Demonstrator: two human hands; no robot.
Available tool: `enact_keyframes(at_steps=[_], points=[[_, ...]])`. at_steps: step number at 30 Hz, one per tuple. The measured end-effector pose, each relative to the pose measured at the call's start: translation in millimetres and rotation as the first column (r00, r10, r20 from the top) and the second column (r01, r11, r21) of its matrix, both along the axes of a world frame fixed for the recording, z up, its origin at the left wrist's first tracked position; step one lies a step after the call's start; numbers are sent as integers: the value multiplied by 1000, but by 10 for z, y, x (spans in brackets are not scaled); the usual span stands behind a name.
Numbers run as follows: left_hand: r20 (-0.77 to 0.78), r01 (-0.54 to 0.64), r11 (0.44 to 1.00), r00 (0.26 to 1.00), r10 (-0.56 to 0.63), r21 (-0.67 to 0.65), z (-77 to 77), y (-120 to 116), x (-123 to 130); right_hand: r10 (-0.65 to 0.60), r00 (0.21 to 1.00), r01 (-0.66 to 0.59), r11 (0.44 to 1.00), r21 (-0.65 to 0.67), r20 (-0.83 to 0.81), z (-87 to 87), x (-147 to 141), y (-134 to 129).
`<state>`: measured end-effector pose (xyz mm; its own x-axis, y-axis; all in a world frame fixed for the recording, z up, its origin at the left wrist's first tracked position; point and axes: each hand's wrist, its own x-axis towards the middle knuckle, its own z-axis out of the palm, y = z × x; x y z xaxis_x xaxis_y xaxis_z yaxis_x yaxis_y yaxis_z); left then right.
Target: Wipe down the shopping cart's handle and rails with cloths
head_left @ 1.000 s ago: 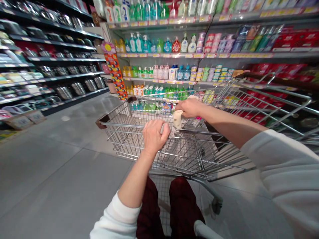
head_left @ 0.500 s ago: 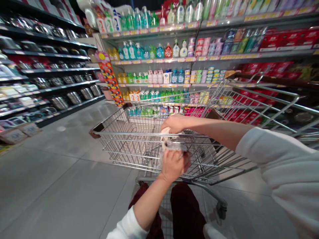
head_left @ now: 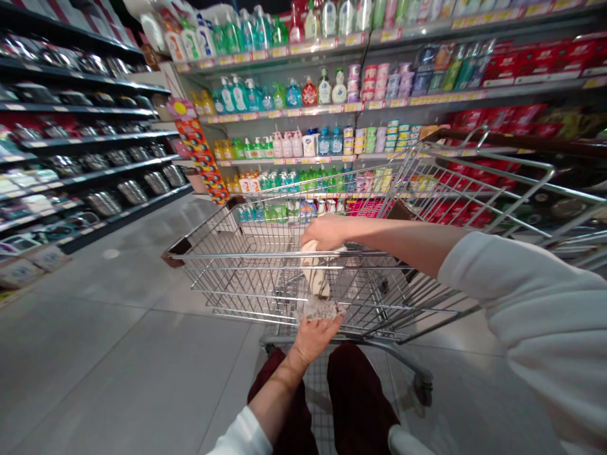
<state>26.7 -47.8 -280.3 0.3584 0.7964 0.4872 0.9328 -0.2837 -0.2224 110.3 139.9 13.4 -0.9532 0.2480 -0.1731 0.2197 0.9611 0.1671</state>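
My right hand reaches over the side rail of a wire shopping cart and has its fingers closed on a cream cloth-like item, which hangs down inside the wires. Lower and closer to me, my left hand is at the cart's near side, its fingers on a crumpled, speckled grey-white piece of cloth or wrap. The cream item's lower end comes close to the speckled piece; whether the two are joined I cannot tell. Wires cross in front of part of both.
Shelves of pump bottles stand beyond the cart, with red boxes to the right. Racks of metal pots line the left side. Below the cart a caster wheel rests on the grey tiled floor, near my legs.
My left hand has moved down and toward me with the speckled piece, showing more of the cream item. My right hand stays at the rail. The view has shifted slightly.
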Motion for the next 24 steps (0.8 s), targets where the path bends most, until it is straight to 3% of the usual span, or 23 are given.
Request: enact_keyframes(at_steps=[4, 6, 8, 10, 12, 15, 18, 21, 24], points=[[-93, -36, 969, 996, 13, -244, -283, -141, -175, 4, 1000, -4, 1000, 2, 1, 9, -3, 0], [-104, -47, 959, 994, 18, -281, -359, -175, -230, 3, 1000, -3, 1000, 9, 4, 21, -4, -5], [-79, -39, 966, 997, 20, -257, -342, -178, -233, 5, 1000, -5, 1000, 18, 3, 28, -5, -4], [-5, -1, 987, 1000, 0, -162, -205, -165, -186, 10, 1000, -10, 1000, 22, -2, 26, -6, 8], [109, 41, 999, 993, -41, 3, 49, -146, -107, 22, 1000, -21, 1000, 21, -11, 13, -4, 29], [243, 55, 961, 962, -124, 272, 539, -84, 38, 39, 999, -39, 999, 18, -23, -1, 8, 50], [249, 55, 919, 955, -163, 390, 885, 52, 180, 23, 999, -23, 1000, 13, -22, 22, 27, 32], [231, 50, 942, 964, -133, 332, 880, 195, 282, 1, 1000, -1, 1000, 15, -21, 68, 41, -11], [209, 63, 969, 971, -114, 237, 644, 245, 301, -1, 1000, 1, 1000, 18, -20, 93, 45, -37]])
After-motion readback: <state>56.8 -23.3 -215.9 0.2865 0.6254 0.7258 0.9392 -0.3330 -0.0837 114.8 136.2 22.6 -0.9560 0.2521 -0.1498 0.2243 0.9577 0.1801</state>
